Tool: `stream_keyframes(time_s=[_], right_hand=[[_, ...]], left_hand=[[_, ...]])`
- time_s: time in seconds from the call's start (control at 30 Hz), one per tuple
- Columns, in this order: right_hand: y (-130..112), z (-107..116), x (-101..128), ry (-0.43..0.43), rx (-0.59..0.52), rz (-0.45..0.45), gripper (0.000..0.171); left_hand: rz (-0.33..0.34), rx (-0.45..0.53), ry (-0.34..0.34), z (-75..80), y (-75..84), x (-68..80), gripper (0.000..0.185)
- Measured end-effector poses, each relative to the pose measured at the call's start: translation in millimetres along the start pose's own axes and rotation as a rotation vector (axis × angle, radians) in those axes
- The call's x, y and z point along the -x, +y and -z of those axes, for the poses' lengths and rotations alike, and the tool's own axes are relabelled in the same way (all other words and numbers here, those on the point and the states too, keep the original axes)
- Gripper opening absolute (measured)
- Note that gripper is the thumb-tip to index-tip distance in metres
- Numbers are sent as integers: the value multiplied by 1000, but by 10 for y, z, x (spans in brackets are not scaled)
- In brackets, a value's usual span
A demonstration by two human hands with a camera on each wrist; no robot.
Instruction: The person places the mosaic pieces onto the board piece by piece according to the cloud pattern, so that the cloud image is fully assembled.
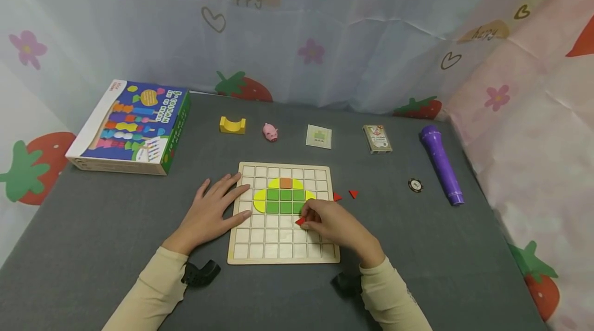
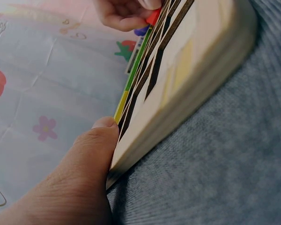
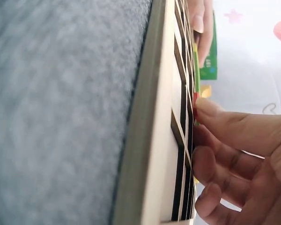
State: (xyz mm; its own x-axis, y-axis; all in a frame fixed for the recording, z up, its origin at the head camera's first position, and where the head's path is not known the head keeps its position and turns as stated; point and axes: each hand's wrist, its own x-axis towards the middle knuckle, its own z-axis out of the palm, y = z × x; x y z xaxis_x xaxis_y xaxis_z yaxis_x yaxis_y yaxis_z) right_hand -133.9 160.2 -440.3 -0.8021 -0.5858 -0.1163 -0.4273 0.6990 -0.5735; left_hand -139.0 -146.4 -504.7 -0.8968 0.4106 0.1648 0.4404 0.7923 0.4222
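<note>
A wooden grid board (image 1: 250, 251) lies on the grey cloth. Green squares (image 1: 280, 201) fill two rows near its middle, with yellow rounded pieces (image 1: 260, 200) at their sides and above. An orange square (image 1: 286, 183) sits at the top of this pattern. My left hand (image 1: 209, 218) rests on the board's left edge, fingers spread and thumb (image 2: 86, 154) against the rim. Between thumb and fingers, my right hand (image 1: 336, 221) pinches a red triangle (image 1: 300, 221) just below the green squares. In the right wrist view, the fingers partly hide that triangle.
Two more red triangles (image 1: 353, 194) lie right of the board. Behind it are a yellow arch block (image 1: 232, 126), pink pig figure (image 1: 270, 132), pattern card (image 1: 318, 136) and playing-card box (image 1: 378, 139). A game box (image 1: 130, 130) stands left; a chip (image 1: 415, 185) and purple tube (image 1: 442, 165) lie right.
</note>
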Motion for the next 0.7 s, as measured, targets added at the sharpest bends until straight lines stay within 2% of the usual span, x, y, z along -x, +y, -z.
stream_keyframes(time_s=[0.37, 0.7], right_hand=[[-68, -49, -45, 30, 132, -56, 19], [-83, -58, -36, 44, 137, -68, 20]], left_hand=[[-7, 2, 3, 2, -4, -4, 68], [-15, -12, 19, -5, -2, -4, 67]])
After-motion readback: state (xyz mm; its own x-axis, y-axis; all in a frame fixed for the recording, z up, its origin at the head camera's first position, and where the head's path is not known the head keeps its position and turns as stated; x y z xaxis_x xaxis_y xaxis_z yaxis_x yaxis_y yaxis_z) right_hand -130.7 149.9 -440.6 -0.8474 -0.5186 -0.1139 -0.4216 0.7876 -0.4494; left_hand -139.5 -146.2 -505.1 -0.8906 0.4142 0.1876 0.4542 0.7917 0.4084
